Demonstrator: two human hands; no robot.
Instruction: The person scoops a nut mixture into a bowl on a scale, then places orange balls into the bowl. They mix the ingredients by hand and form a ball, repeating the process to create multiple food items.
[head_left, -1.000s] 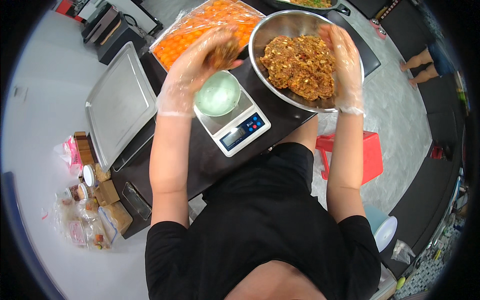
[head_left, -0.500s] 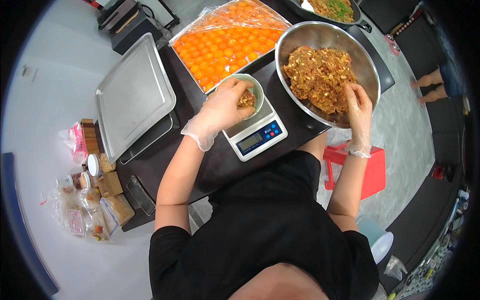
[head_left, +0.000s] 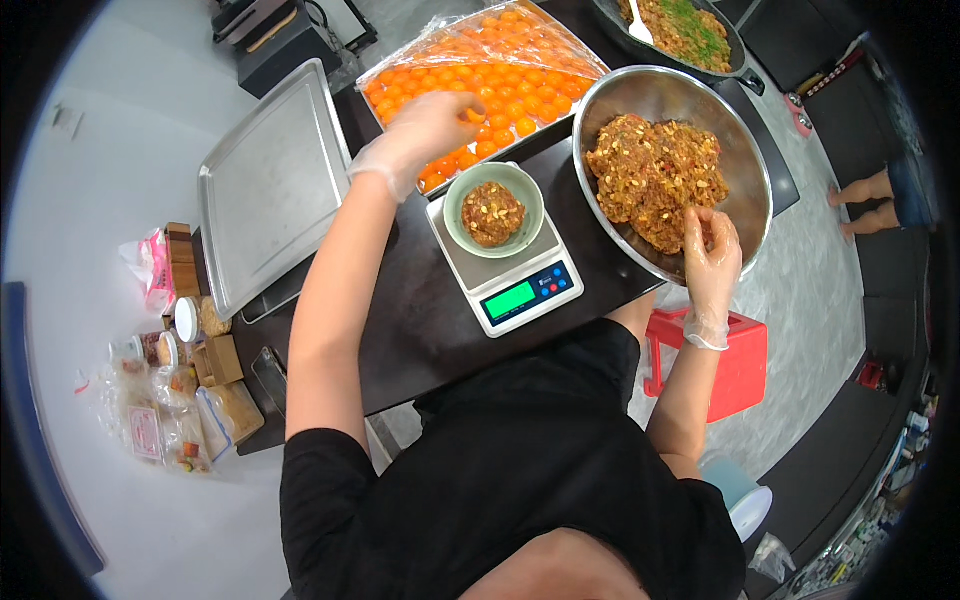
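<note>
Orange yolks (head_left: 500,75) lie in rows on a plastic-wrapped tray (head_left: 590,62) at the far side of the dark surface (head_left: 420,320). The gloved left hand (head_left: 425,135) reaches over the tray's near left corner, fingers curled narrow and pinching one yolk at its fingertips (head_left: 468,115). Just near and right of that hand, a small green bowl (head_left: 494,210) with a lump of brown filling sits on a white kitchen scale (head_left: 505,270). To the right of the scale stands a large steel bowl (head_left: 740,150) holding a mound of brown mixture (head_left: 655,175). The gloved right hand (head_left: 710,245) is inside this bowl at its near rim, fingers bent down into the mixture; whether it grips any I cannot tell. An empty steel baking tray (head_left: 265,185) lies to the left, well apart from both hands. A pan of chopped filling (head_left: 680,30) sits at the far right.
</note>
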